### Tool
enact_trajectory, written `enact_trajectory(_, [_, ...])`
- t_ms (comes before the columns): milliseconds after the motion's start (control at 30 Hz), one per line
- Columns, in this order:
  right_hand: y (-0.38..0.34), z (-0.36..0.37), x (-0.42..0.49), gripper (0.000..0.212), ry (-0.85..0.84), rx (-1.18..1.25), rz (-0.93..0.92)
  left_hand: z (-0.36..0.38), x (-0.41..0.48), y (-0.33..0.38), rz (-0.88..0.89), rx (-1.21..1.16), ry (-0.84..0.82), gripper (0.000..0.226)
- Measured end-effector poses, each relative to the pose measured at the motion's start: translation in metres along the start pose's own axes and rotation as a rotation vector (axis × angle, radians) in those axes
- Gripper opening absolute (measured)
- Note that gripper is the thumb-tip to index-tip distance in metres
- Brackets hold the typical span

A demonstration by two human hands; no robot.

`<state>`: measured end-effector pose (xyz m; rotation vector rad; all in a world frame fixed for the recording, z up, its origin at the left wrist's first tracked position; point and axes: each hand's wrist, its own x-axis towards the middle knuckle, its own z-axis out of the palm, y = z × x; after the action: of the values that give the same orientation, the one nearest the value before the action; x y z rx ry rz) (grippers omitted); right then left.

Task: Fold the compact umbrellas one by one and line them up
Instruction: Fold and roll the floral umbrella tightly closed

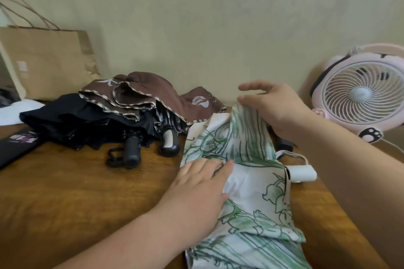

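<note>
My right hand (275, 106) pinches the far edge of the green-and-white umbrella (251, 148), holding the cloth raised. My left hand (196, 187) presses flat on it, fingers straight. It sprawls loose on the table (76, 192), right of the heaped brown umbrella (148, 91) and black umbrella (76, 120).

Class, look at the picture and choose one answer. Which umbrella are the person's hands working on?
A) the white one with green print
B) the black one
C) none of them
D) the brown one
A: the left hand presses flat on the white-and-green umbrella and the right hand pinches its raised fabric, while the black umbrella and brown umbrella lie untouched.
</note>
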<state>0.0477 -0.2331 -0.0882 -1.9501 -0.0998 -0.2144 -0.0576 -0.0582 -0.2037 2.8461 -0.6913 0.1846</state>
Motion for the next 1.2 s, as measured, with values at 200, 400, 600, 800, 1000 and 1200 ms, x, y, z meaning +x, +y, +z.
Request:
enact_trajectory(200, [0.02,-0.03,-0.06,0.03,-0.087,0.175,0.129,-0.001,-0.003,0.006,-0.01,-0.018,0.095,0.056])
enact_trajectory(400, [0.064,-0.03,-0.132,0.031,-0.15,0.225,0.221,-0.008,-0.01,0.009,0.03,-0.036,0.123,0.022])
enact_trajectory(600, [0.083,-0.026,-0.14,0.028,-0.083,0.337,0.174,-0.036,-0.024,-0.006,0.018,-0.291,0.636,0.025])
enact_trajectory(800, [0.083,-0.025,-0.15,0.024,-0.107,0.261,0.049,-0.025,-0.001,0.002,-0.149,-0.52,0.481,0.025])
enact_trajectory(1000, [0.088,-0.029,-0.147,0.026,-0.134,0.269,0.052,-0.021,0.009,0.002,-0.156,-0.639,0.435,0.016])
enact_trajectory(1200, [0.088,-0.029,-0.148,0.012,-0.111,0.317,0.02,-0.022,0.008,0.007,-0.048,-0.641,0.436,0.009])
